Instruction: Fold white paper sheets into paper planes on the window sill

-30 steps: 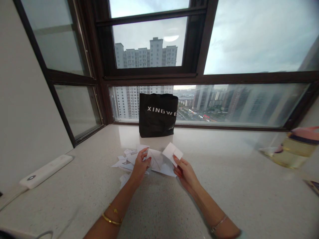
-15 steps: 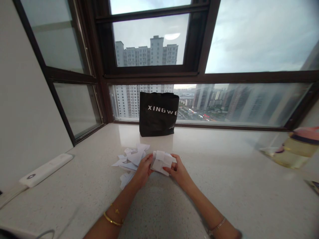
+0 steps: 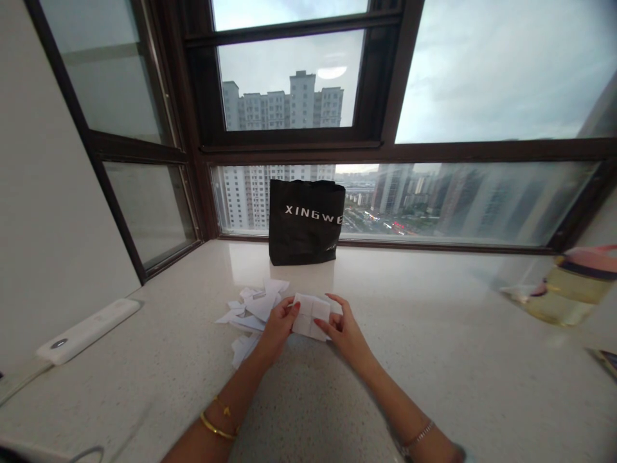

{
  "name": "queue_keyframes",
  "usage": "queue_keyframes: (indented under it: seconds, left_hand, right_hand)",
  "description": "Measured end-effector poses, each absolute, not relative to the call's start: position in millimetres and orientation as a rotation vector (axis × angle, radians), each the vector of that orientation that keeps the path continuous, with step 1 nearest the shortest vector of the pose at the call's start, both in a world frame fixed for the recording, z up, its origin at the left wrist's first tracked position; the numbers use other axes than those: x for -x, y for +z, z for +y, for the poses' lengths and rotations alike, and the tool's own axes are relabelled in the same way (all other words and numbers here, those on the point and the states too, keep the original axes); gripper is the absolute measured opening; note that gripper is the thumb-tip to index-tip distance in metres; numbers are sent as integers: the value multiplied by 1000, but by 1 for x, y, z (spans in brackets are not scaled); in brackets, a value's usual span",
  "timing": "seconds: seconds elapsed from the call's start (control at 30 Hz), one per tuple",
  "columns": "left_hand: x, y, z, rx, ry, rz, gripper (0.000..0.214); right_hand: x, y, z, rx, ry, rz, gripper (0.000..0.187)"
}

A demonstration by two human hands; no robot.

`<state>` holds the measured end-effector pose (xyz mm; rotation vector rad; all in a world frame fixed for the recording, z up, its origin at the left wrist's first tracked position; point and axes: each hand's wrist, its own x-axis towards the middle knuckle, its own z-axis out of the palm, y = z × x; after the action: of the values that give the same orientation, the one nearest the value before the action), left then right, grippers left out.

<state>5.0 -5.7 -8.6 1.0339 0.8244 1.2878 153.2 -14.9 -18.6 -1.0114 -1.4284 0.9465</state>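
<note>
A small folded piece of white paper (image 3: 311,316) with crossing crease lines is held between my two hands, just over the countertop. My left hand (image 3: 280,325) pinches its left edge, thumb on top and fingers beneath. On the other side my right hand (image 3: 341,325) grips the right edge, its thumb pressing on the face of the paper. A narrow flap sticks out at the right, under my right fingers. Close to my left hand lies a loose pile of white paper scraps (image 3: 245,315), several of them pointed; my left hand and wrist hide part of it.
Behind the paper a black bag (image 3: 306,235) with white letters stands against the window. A white power strip (image 3: 89,331) with a cable lies on the left of the pale speckled countertop (image 3: 434,360). At far right stands a yellowish bottle (image 3: 571,292) with a pink lid.
The folded paper's upper face now looks flatter, the raised flaps on it no longer showing. My left thumb has come onto its upper left corner. Both hands stay in nearly the same place.
</note>
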Motion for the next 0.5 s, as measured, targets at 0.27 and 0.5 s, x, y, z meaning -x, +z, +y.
queue_keyframes:
  seconds: [0.27,0.5]
  left_hand:
    - [1,-6,-7,-777,1356,772,30]
    - [-2,-1,-11,-765,1350,729,28]
  right_hand:
    - [-160,-8,-16,1040,884,-1224,39]
    - [-150,-5,-22,1075,1167,-1189,41]
